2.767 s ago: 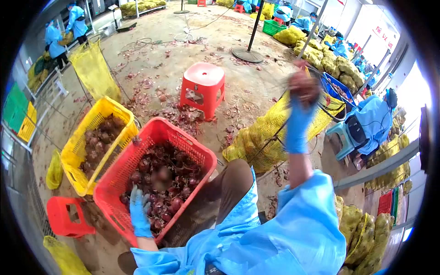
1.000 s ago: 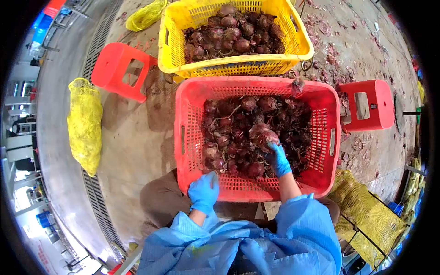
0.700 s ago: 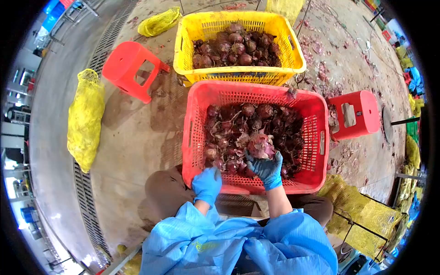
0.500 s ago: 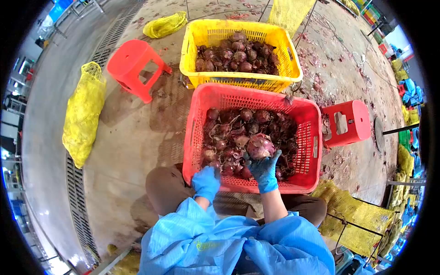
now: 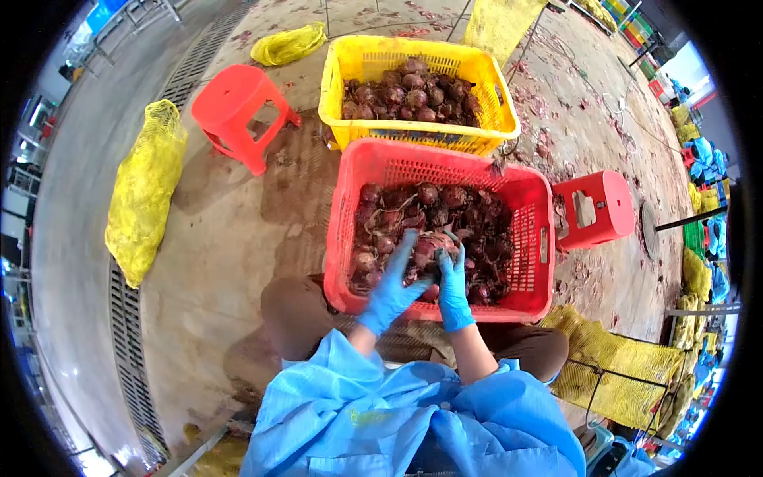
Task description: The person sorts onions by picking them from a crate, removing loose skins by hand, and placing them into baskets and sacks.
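A red basket (image 5: 439, 310) full of dark red onions (image 5: 453, 197) stands before my knees. Over its near half, a larger onion (image 5: 430, 245) lies between my two gloved hands. My right hand (image 5: 453, 278) grips it from the right side, fingers curved around it. Slightly blurred, my left hand (image 5: 396, 280) is at the onion's left side with fingers stretched and apart; whether it touches the skin is hard to tell. Behind the red basket is a yellow basket (image 5: 421, 137) holding more onions.
Red stools stand at the left (image 5: 238, 107) and right (image 5: 600, 208). A filled yellow net bag (image 5: 145, 195) lies far left beside a floor drain (image 5: 131, 358). Yellow netting on a frame (image 5: 620, 378) is near my right knee. Onion skins litter the floor.
My left hand has moved from the basket's near rim up to the onion and its fingers have spread. The onion has come slightly left in my right hand. The view has shifted slightly.
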Tool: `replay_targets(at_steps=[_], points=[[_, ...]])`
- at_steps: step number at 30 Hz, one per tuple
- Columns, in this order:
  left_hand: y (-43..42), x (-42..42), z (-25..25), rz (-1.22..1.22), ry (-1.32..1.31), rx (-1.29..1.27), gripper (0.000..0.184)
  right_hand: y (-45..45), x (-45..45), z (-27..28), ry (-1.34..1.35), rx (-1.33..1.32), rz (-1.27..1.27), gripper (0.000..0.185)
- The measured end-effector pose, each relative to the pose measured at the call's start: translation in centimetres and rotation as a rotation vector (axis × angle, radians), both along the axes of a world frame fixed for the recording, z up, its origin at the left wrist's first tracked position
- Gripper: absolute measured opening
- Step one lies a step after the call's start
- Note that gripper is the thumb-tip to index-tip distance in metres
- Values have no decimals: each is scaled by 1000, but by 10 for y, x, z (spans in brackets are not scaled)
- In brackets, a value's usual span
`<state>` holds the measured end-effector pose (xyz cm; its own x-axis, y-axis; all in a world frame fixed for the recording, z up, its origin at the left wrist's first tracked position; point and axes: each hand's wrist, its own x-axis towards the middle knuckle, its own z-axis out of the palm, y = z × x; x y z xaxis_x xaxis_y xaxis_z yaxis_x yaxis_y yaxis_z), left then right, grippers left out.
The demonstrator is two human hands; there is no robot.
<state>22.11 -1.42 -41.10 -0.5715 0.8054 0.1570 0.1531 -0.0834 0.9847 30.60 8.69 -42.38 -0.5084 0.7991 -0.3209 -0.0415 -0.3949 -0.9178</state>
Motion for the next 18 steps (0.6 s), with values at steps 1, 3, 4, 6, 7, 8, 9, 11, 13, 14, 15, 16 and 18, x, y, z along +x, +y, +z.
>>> replay_targets(at_steps=[1,3,4,6,7,8,9,11,13,14,15,16,18], points=[[7,4,0,-38,-134,30,78,-7,0,1,42,56,9,69],[12,7,1,-72,-265,70,78,-8,4,2,-28,113,20,67],[11,6,2,-54,-260,83,78,-7,3,4,-95,168,28,65],[10,8,-5,-43,-255,93,78,-5,10,6,-66,195,71,63],[13,8,-16,-45,-458,179,64,1,16,3,-76,33,102,63],[13,8,-26,-50,-531,207,56,7,20,-4,-86,-129,135,63],[13,7,-25,-54,-605,237,49,6,19,-6,-66,-29,136,61],[11,7,-23,-83,-740,273,42,4,26,-6,-20,-8,133,57],[8,8,-10,-115,-795,281,42,0,31,-1,32,18,128,54],[5,7,14,-82,-774,251,52,-5,31,4,4,89,138,53],[3,7,28,-49,-755,221,63,-9,31,9,-26,159,147,53],[3,8,27,-54,-750,222,63,-12,30,12,-21,163,143,53],[4,11,26,33,-657,169,52,-15,29,17,-38,227,183,51]])
